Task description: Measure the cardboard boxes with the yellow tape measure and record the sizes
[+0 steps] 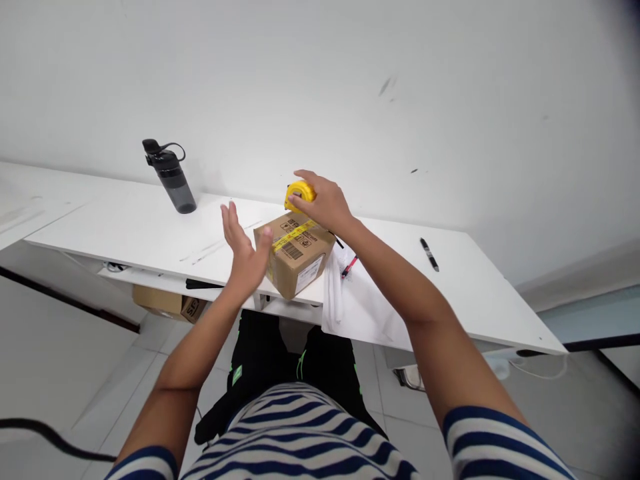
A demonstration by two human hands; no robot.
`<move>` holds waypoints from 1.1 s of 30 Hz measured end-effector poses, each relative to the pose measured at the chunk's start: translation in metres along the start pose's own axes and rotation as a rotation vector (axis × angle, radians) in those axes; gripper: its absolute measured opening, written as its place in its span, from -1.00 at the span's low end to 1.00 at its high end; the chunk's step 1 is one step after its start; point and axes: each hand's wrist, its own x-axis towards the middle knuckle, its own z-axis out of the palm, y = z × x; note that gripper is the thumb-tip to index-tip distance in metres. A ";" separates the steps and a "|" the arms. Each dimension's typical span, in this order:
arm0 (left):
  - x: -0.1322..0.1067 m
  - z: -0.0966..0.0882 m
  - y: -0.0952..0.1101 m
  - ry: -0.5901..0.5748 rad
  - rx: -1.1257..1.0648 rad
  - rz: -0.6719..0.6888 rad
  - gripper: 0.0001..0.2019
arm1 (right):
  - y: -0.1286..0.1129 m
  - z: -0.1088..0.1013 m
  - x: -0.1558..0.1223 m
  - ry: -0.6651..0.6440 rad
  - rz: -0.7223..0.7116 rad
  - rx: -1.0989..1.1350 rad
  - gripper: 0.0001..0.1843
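Observation:
A brown cardboard box [303, 257] sits near the front edge of the white desk, printed with dark symbols and a barcode, with a white label on one side. Across its top runs a yellow strip [290, 237] with dark marks; I cannot tell whether it is packing tape or a measuring blade. My right hand [327, 202] grips a yellow tape measure [301, 194] just over the box's far edge. To the left of the box, my left hand [246, 255] is held up with thumb and fingers apart and nothing in it. The thumb overlaps the box's left edge from my view.
White paper sheets [365, 303] lie right of the box, with a red and black pen [349, 267] on them. A black pen [429, 255] lies farther right. At the back left stands a dark water bottle [175, 180]. Another cardboard box [160, 300] is on the shelf below.

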 end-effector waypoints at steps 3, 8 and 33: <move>0.037 0.011 -0.020 -0.017 -0.060 -0.055 -0.16 | -0.011 0.013 0.001 -0.058 0.019 -0.019 -0.37; 0.052 0.031 -0.047 -0.227 -0.335 -0.095 -0.36 | -0.024 0.025 0.000 -0.163 0.034 -0.045 -0.25; 0.046 0.029 -0.045 -0.218 -0.094 -0.002 -0.59 | -0.037 0.006 0.003 -0.412 -0.009 -0.227 -0.15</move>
